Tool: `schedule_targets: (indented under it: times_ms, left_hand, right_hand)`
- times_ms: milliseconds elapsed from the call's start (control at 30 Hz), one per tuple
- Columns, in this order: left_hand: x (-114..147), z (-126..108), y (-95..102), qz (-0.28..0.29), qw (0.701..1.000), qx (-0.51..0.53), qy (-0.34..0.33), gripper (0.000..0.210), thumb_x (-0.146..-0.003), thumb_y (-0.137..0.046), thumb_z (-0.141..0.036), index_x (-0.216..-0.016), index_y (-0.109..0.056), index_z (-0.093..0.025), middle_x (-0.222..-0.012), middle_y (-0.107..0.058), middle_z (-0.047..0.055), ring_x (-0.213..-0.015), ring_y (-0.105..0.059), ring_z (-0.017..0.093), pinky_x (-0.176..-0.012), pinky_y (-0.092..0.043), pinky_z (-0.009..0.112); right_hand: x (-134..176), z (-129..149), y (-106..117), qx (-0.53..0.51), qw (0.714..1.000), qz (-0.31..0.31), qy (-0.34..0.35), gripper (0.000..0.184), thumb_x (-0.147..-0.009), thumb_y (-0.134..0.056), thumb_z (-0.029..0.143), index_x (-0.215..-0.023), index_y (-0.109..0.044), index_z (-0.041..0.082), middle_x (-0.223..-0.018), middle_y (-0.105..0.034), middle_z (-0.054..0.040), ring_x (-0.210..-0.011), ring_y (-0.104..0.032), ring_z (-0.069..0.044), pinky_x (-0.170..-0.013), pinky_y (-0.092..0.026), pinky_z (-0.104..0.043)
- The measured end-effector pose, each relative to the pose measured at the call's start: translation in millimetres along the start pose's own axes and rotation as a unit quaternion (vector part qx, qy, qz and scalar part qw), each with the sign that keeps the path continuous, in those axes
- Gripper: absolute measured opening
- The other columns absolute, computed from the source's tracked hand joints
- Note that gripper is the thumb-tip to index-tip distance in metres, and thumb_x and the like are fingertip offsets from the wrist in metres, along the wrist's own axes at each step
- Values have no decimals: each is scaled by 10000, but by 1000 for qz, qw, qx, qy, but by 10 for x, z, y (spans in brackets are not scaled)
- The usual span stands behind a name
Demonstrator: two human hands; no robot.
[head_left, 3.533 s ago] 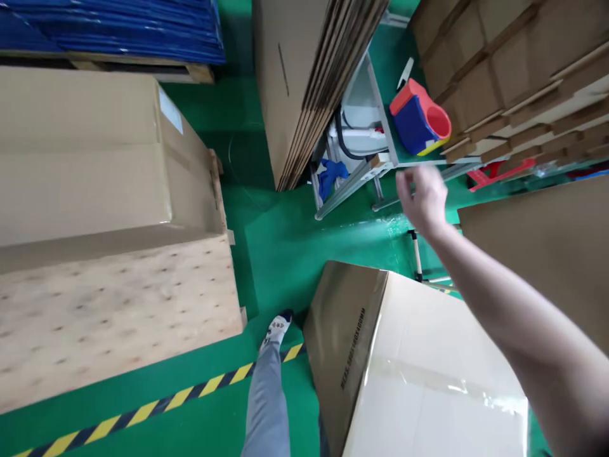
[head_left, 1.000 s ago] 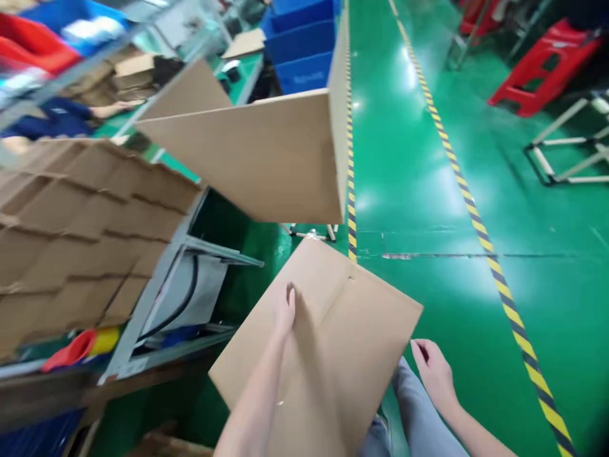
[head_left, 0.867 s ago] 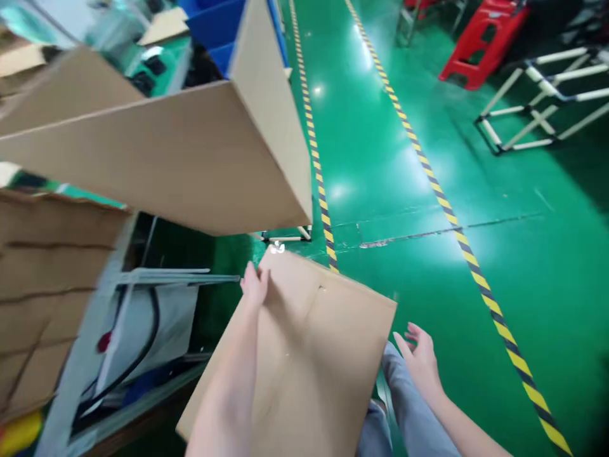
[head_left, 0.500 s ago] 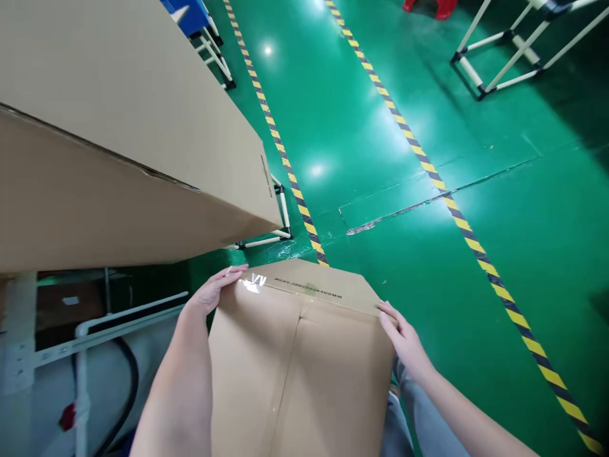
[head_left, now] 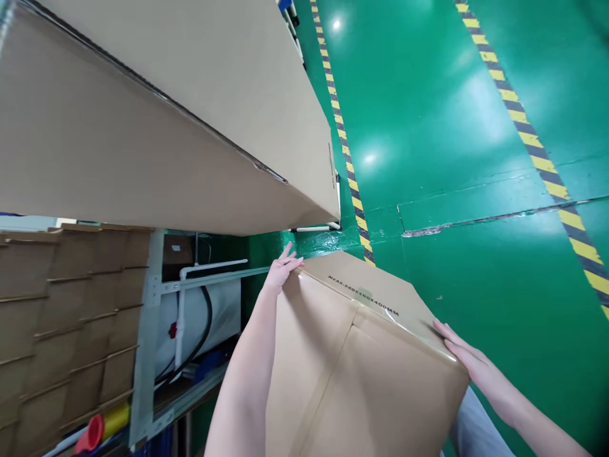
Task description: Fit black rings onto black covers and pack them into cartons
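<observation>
A taped cardboard box [head_left: 366, 381] is in front of my body, a clear strip of tape running along its top seam. Dark print on its far side flap reads as measurements in millimetres. My left hand [head_left: 283, 270] grips the box's far left corner, some fingers raised and apart. At the far right corner, my right hand [head_left: 469, 352] presses against the side with its fingers stretched along the edge. Between them the two hands hold the box. Its underside is hidden.
A large cardboard carton [head_left: 166, 127] fills the upper left, resting on a white pipe frame [head_left: 316, 227]. Flattened cardboard sheets [head_left: 71, 317] are stacked at left beside a metal rack [head_left: 147, 355]. Yellow-black tape lines [head_left: 349, 165] cross the green floor [head_left: 428, 127].
My view has turned and shifted left. The held box and both hands now sit further right in view, and the box is rotated a little. The stacked cardboard sheets have come into view.
</observation>
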State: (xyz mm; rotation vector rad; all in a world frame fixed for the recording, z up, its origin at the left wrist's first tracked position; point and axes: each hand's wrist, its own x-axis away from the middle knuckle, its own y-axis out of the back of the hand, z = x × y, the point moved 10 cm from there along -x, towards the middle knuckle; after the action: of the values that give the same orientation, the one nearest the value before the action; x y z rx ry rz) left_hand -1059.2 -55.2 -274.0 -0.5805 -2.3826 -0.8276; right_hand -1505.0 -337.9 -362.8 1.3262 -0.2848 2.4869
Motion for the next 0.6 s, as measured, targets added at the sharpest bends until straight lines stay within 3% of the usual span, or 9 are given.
schedule_targets:
  times_ms: [100,200,267,333,367,433,500,533,600]
  left_hand:
    - [32,37,29,-29,997,-64,13,514,-753,-679,-259,-1261,-653,-330,-1649,-51,-52,-1492,-212,305,-1204,-258,376]
    - [24,135,-23,-31,996,-73,31,599,-770,-578,-190,-1362,-572,-288,-1610,-264,19,-1426,-374,281,-1191,-290,387]
    - [-9,201,-49,-34,997,-68,31,527,-777,-526,-181,-1289,-641,-224,-1519,-446,62,-1341,-496,264,-1168,-336,386]
    - [-53,267,-21,-49,996,-76,28,471,-769,-494,-170,-1191,-704,-191,-1461,-521,73,-1326,-513,251,-1153,-362,371]
    - [-73,300,11,-60,995,-81,26,456,-764,-481,-165,-1152,-723,-179,-1452,-531,79,-1329,-510,247,-1145,-374,362]
    - [-94,365,83,-79,992,-93,25,437,-753,-462,-158,-1087,-745,-155,-1434,-548,97,-1309,-531,243,-1120,-407,346]
    - [-82,418,132,-90,990,-102,23,417,-743,-460,-158,-1034,-759,-151,-1406,-575,103,-1270,-567,238,-1096,-434,334]
    - [-64,440,142,-92,990,-107,21,405,-741,-466,-162,-1015,-763,-160,-1384,-596,98,-1250,-582,234,-1091,-439,330]
    - [-11,471,147,-99,988,-121,17,384,-744,-484,-178,-1004,-767,-185,-1336,-638,79,-1219,-603,228,-1089,-438,336]
  right_hand:
    - [-225,-57,17,79,996,35,0,763,-795,-522,713,-1427,-521,284,-1550,-360,-15,-1488,-176,-295,-1238,-83,-520]
    - [-523,488,-264,166,985,8,37,889,-738,-527,790,-1412,-544,210,-1542,-375,-77,-1479,-202,-341,-1242,-89,-536]
    - [-664,1267,-952,182,973,50,131,829,-837,-424,761,-1455,-486,212,-1567,-335,-54,-1486,-208,-308,-1247,-105,-513]
    - [-670,2060,-1939,195,942,156,224,817,-915,-310,717,-1523,-362,173,-1605,-247,-45,-1503,-155,-279,-1247,-117,-492]
    - [-650,2366,-2412,204,925,202,249,850,-930,-275,710,-1547,-285,125,-1620,-196,-65,-1508,-127,-279,-1244,-113,-494]
    - [-665,2665,-3148,232,911,258,223,878,-950,-209,699,-1562,-181,70,-1630,-146,-105,-1508,-120,-297,-1230,-122,-533]
    - [-676,2720,-3528,254,903,274,211,859,-972,-201,663,-1564,-126,46,-1636,-109,-126,-1510,-106,-294,-1229,-120,-529]
    - [-671,2672,-3579,261,899,280,212,857,-976,-208,653,-1564,-106,37,-1637,-88,-131,-1511,-94,-291,-1232,-116,-521]
    - [-630,2480,-3409,263,887,306,223,894,-966,-237,674,-1562,-93,24,-1636,-60,-136,-1513,-79,-279,-1242,-105,-492]
